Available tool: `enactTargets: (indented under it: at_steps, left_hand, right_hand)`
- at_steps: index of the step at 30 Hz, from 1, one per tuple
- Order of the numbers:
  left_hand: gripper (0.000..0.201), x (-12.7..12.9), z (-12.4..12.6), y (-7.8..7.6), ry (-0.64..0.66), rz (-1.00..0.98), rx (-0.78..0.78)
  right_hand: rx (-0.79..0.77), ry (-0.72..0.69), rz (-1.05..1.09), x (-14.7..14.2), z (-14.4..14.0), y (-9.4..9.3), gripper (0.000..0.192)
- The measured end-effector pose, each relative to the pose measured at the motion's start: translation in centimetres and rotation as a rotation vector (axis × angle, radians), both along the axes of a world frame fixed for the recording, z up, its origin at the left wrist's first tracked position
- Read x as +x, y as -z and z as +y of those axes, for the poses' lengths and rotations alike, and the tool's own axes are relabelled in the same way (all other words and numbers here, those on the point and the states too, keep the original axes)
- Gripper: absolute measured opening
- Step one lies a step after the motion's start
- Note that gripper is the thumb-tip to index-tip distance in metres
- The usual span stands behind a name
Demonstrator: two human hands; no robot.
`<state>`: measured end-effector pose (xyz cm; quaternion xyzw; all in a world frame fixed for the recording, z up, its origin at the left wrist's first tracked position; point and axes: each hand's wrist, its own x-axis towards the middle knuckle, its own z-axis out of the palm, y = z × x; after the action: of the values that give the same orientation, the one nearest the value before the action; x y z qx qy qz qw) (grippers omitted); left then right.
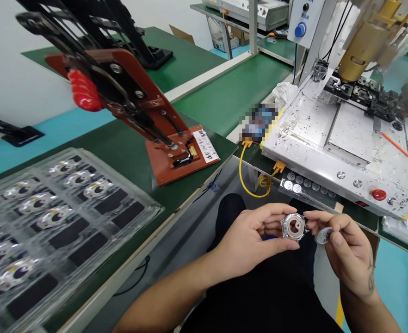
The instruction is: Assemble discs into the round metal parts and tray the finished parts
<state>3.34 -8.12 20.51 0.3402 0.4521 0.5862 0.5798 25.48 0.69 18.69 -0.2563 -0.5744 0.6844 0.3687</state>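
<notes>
Between the thumb and fingers of my left hand is a silver watch case, its round opening turned up toward me. A pale ring and a reddish-brown inside show through that opening. My right hand pinches a thin round grey disc, tilted, which looks like a watch case back. The right index fingertip comes close to the right side of the case; whether it touches, I cannot tell. Both hands are held above my lap, in front of the bench.
At left a clear plastic tray holds several silver watch cases. Behind it stands a red-brown toggle press with a red handle. To the right is a white machine with a red button; a yellow cable hangs beside it. Round stickers lie on its near edge.
</notes>
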Motion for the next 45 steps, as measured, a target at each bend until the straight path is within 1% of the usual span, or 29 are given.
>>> enactTargets:
  at_steps: [6, 17, 29, 36, 45]
  left_hand:
    - [0.051, 0.0, 0.1, 0.0, 0.012, -0.038, -0.052]
    - [0.054, -0.1, 0.4, 0.5, 0.034, -0.163, -0.122]
    - [0.051, -0.2, 0.6, 0.8, 0.061, -0.202, -0.123]
    - [0.051, -0.3, 0.7, 0.7, 0.064, -0.218, -0.135]
    - [0.052, -0.2, 0.8, 1.0, 0.061, -0.219, -0.14]
  right_hand:
    - [-0.008, 0.009, -0.015, 0.0, 0.0, -0.1, 0.011]
    - [-0.013, 0.037, -0.045, -0.2, 0.0, -0.2, 0.014]
    - [-0.002, -0.003, -0.019, 0.0, 0.1, 0.2, 0.011]
    - [-0.012, 0.008, -0.022, -0.1, 0.2, 0.3, 0.011]
    - [-0.016, 0.021, -0.052, -0.1, 0.2, 0.3, 0.012]
